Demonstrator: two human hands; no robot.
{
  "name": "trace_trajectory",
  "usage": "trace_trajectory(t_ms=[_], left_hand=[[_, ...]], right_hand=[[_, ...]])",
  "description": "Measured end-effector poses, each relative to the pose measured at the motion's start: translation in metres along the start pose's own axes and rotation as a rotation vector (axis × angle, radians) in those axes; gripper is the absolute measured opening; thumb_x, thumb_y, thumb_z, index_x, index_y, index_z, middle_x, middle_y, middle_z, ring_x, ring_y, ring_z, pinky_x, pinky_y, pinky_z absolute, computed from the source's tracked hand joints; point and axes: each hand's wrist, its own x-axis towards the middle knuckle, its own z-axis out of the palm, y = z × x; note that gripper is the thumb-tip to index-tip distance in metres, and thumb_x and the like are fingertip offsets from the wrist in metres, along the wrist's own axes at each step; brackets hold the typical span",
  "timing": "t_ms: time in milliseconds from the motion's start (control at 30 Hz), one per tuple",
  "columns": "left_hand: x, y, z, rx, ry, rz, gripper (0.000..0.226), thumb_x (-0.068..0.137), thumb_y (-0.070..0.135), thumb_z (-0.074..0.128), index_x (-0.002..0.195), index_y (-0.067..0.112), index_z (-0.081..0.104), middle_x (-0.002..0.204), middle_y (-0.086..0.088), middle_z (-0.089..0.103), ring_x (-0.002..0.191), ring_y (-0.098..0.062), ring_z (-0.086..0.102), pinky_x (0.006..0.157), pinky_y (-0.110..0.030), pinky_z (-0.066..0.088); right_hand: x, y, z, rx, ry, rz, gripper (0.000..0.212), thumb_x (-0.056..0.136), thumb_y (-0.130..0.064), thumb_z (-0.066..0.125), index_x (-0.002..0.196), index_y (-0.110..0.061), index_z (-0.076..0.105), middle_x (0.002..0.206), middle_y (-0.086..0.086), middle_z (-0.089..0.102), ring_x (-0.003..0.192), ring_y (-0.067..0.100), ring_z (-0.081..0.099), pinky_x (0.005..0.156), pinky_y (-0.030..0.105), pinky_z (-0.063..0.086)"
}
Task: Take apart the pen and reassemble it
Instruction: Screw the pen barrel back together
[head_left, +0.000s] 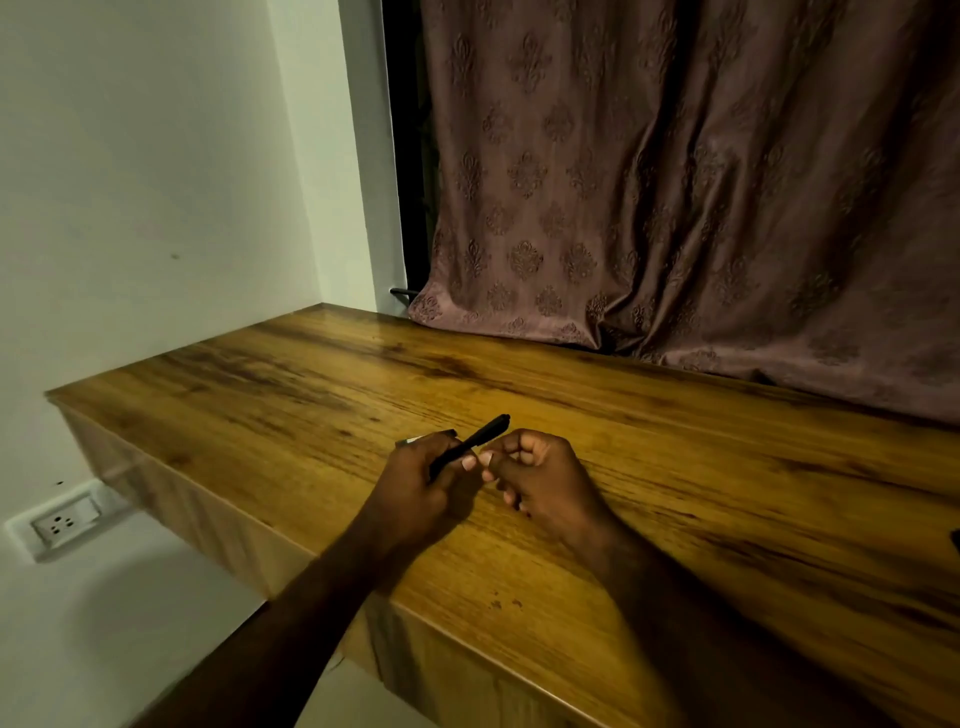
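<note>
The left hand (415, 483) is gripping the black pen (478, 440) just above the wooden surface (675, 467). The pen's long axis is running diagonally, with its far end pointing up and right, away from the person. The right hand (540, 478) is curling its fingers beside the pen's near end (whether that grip is holding anything, I cannot tell).

Two hands: one left hand (415, 491) and one right hand (543, 478). One black pen barrel (480, 440). One slim pale-tipped piece (408, 442) shows beyond the left fingers. One wooden bench (727, 467). One patterned curtain (675, 182). One wall socket (62, 525). One dark object (955, 540), cut off at the right edge.
</note>
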Motion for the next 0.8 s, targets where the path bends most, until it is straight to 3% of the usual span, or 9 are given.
trace_trajectory(t_ms=[100, 233, 467, 667, 800], left_hand=[[0.001, -0.002, -0.001, 0.064, 0.027, -0.042, 0.013, 0.097, 0.019, 0.058, 0.092, 0.012, 0.068, 0.08, -0.008, 0.07, 0.067, -0.007, 0.062, 0.058, -0.025, 0.049], [0.001, -0.007, -0.001, 0.277, 0.017, 0.085, 0.029, 0.098, 0.043, 0.053, 0.092, 0.018, 0.068, 0.075, -0.001, 0.066, 0.061, -0.011, 0.062, 0.05, -0.035, 0.048], [0.007, -0.02, -0.001, 0.478, 0.042, 0.193, 0.033, 0.102, 0.034, 0.049, 0.081, 0.017, 0.068, 0.066, 0.004, 0.06, 0.052, -0.007, 0.052, 0.046, -0.018, 0.03], [0.008, -0.021, 0.0, 0.479, 0.048, 0.247, 0.032, 0.101, 0.03, 0.051, 0.076, 0.017, 0.066, 0.062, 0.005, 0.057, 0.05, -0.007, 0.048, 0.046, -0.023, 0.031], [0.008, -0.021, -0.001, 0.473, 0.045, 0.256, 0.029, 0.101, 0.03, 0.051, 0.081, 0.02, 0.069, 0.063, 0.011, 0.054, 0.052, -0.003, 0.048, 0.048, -0.018, 0.028]], right_hand=[[0.001, 0.0, -0.01, 0.098, 0.085, 0.019, 0.008, 0.088, -0.014, 0.067, 0.088, -0.006, 0.069, 0.076, 0.008, 0.07, 0.045, 0.01, 0.047, 0.04, 0.02, 0.034], [0.002, -0.004, -0.024, 0.266, 0.147, 0.027, 0.013, 0.088, -0.013, 0.067, 0.095, -0.002, 0.069, 0.082, 0.01, 0.072, 0.046, 0.01, 0.05, 0.04, 0.021, 0.035], [0.001, -0.003, -0.032, 0.299, 0.135, 0.032, 0.013, 0.089, -0.012, 0.065, 0.097, -0.002, 0.068, 0.085, 0.011, 0.073, 0.046, 0.012, 0.052, 0.04, 0.021, 0.035], [0.001, -0.001, -0.032, 0.278, 0.121, 0.028, 0.013, 0.092, -0.014, 0.061, 0.096, -0.003, 0.067, 0.085, 0.01, 0.074, 0.047, 0.012, 0.052, 0.042, 0.022, 0.033], [0.001, -0.001, -0.033, 0.264, 0.115, 0.036, 0.016, 0.093, -0.014, 0.06, 0.098, 0.0, 0.065, 0.085, 0.01, 0.073, 0.046, 0.011, 0.051, 0.042, 0.022, 0.032]])
